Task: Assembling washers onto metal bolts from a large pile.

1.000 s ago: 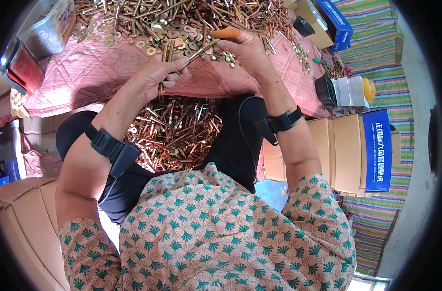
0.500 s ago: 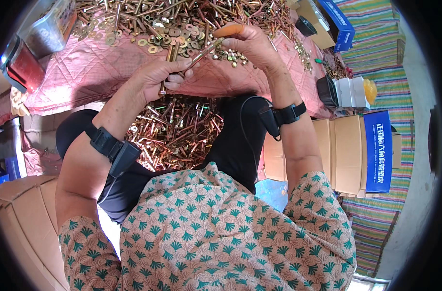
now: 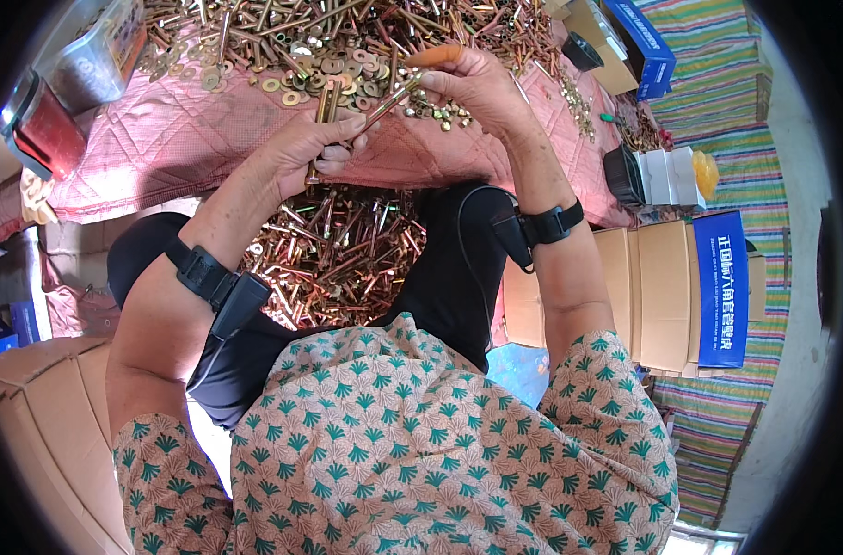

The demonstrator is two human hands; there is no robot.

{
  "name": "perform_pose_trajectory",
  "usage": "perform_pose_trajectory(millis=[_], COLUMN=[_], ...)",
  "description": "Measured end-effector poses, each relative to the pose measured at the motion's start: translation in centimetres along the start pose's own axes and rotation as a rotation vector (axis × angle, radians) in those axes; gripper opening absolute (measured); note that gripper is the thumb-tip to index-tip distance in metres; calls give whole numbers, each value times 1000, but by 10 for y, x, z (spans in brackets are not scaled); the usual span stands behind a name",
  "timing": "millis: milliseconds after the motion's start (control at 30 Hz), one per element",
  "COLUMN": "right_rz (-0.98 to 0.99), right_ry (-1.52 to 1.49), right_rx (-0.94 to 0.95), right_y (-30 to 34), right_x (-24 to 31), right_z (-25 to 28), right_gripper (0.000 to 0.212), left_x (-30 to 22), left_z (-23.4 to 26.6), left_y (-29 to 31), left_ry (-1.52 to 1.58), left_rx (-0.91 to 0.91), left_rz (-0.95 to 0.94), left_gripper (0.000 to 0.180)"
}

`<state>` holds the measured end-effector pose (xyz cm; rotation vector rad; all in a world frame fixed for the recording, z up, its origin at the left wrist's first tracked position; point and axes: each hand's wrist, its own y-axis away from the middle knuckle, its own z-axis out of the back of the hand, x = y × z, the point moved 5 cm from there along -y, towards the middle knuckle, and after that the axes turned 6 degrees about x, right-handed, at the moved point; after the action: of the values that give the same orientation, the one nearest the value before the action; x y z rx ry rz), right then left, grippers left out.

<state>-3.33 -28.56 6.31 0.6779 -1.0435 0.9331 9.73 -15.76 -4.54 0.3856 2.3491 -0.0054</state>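
My left hand (image 3: 312, 146) is closed around a few long brass-coloured bolts (image 3: 324, 109) that stick out above and below its fingers. One more bolt (image 3: 381, 111) slants up from that hand toward the right. At its upper end, the thumb and fingers of my right hand (image 3: 481, 85) pinch it; an orange finger cover (image 3: 435, 56) sits on the index finger, which stretches over the bolt's tip. Whether a nut is between those fingertips is too small to tell. Just beyond the hands lie flat round washers (image 3: 361, 67) and small nuts (image 3: 446, 115).
A pink quilted cloth (image 3: 199, 139) covers the table, with a heap of bolts (image 3: 347, 17) along its far side. Between my knees is another bolt pile (image 3: 343, 264). A clear plastic tub (image 3: 93, 69) and red container (image 3: 47, 134) stand left; cardboard boxes (image 3: 657, 287) stand right.
Both hands stay nearly in place on the same bolt. The right fingertips and the slanted bolt have shifted only slightly.
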Motion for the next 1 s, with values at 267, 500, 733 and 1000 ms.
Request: perform_pose_trajectory(millis=[267,500,733,1000], right_rz=[83,45,92,59], right_ry=[-10,-67,-148,-249], right_rx=[-10,-9,-88,-29], right_y=[4,3,-5,-7], right_x=[12,4,-2,-9], right_z=[-4,-2,-8,-16], right_gripper=[17,19,17,12], left_x=[0,0,-5,-6], left_z=[-2,-11,-7,-5], left_y=[3,3,3,2], left_ry=[-17,75,-34,-83], left_rx=[24,106,46,-18], left_rz=[36,13,-75,-70], left_gripper=[20,20,23,22])
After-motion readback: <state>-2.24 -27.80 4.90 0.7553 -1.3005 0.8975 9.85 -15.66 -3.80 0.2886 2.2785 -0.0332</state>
